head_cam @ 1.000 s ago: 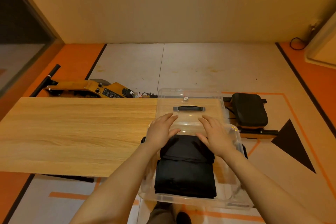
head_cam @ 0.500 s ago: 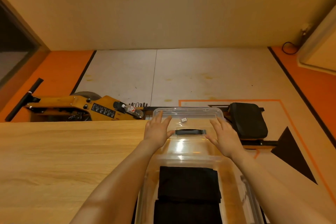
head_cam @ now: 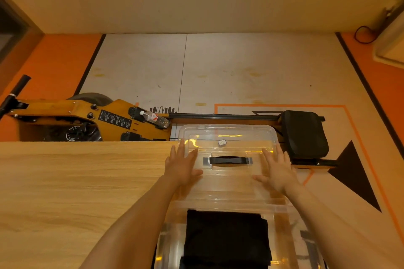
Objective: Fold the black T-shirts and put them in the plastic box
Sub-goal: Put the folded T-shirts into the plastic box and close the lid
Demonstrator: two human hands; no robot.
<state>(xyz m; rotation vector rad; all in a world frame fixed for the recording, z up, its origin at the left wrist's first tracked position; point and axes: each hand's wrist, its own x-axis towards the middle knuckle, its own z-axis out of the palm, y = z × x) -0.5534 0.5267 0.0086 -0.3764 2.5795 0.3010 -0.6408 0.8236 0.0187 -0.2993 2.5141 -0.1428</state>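
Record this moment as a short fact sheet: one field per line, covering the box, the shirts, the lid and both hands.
box: clear plastic box, open, on the table's near right end
shirts: folded black T-shirts inside the box
lid: clear lid with black handle, lying beyond the box
left hand: open, at the lid's left side
right hand: open, at the lid's right side

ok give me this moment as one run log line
phase: lid pickup | left hand: flat on lid | right hand: flat on lid | folded black T-shirts: in plastic box | box: uncovered
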